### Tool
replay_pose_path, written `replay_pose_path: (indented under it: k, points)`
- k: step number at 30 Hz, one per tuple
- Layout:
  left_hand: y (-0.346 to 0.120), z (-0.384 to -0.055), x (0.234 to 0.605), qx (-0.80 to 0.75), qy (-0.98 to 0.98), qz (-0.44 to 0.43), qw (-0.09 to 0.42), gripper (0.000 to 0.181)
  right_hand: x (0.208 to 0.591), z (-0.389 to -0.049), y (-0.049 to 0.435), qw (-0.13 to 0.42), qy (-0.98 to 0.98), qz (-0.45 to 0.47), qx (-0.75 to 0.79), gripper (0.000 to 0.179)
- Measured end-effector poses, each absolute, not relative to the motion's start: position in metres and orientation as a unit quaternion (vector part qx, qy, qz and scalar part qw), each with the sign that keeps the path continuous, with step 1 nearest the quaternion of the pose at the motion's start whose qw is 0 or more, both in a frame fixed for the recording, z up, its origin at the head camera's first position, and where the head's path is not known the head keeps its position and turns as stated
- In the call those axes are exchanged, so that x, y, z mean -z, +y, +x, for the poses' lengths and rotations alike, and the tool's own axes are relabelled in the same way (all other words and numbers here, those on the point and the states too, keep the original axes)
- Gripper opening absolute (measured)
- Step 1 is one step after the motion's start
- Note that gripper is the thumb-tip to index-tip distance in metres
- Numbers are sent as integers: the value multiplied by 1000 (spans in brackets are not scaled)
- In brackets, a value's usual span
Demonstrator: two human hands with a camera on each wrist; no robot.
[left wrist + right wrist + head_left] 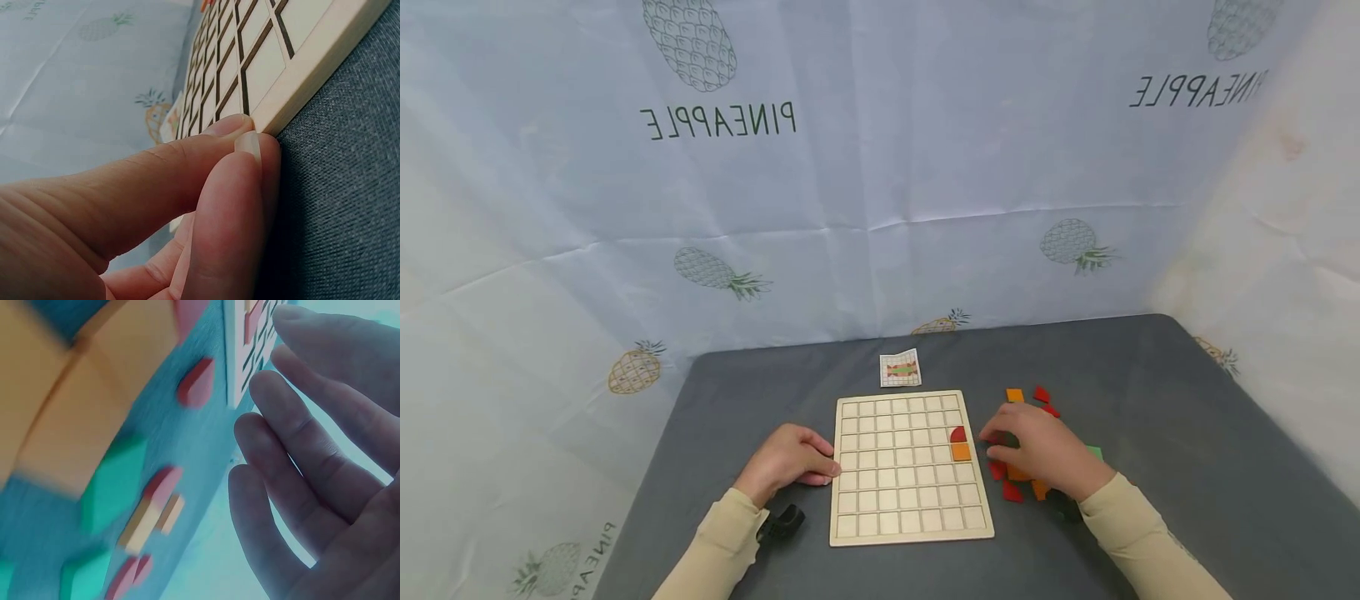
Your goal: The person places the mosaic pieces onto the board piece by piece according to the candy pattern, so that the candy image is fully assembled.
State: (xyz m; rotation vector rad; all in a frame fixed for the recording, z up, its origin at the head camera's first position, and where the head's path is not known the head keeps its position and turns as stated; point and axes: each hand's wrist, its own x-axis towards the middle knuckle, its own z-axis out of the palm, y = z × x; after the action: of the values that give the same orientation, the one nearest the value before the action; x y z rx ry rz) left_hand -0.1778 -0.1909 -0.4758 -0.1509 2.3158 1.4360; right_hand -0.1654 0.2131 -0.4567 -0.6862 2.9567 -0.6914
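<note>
A pale wooden grid board (887, 479) lies on the grey table. My left hand (792, 460) holds its left edge, thumb and fingertips pinching the rim (275, 115) in the left wrist view. Near the board's right edge sit a red rounded piece (958, 434) and, just below it, an orange square (961, 452). To the right, my right hand (1045, 442) hovers over loose pieces with its fingers relaxed and parted. The right wrist view shows nothing between them; a red piece (197, 384) lies near the board there.
Behind the board lies a small card (900, 368) printed with a coloured grid pattern. Loose orange (1015, 395), red (1012, 492) and green (1096, 452) pieces are scattered around the right hand, which partly hides them. A pineapple-print cloth (880, 167) hangs behind the table.
</note>
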Motion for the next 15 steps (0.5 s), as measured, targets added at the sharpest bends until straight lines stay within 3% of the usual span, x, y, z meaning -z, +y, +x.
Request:
replay_pose_path:
  k: [15]
  points:
    - [-192,-178,474,-520,824,-61,218,36,460,-148,269,31,963,-177,200,17]
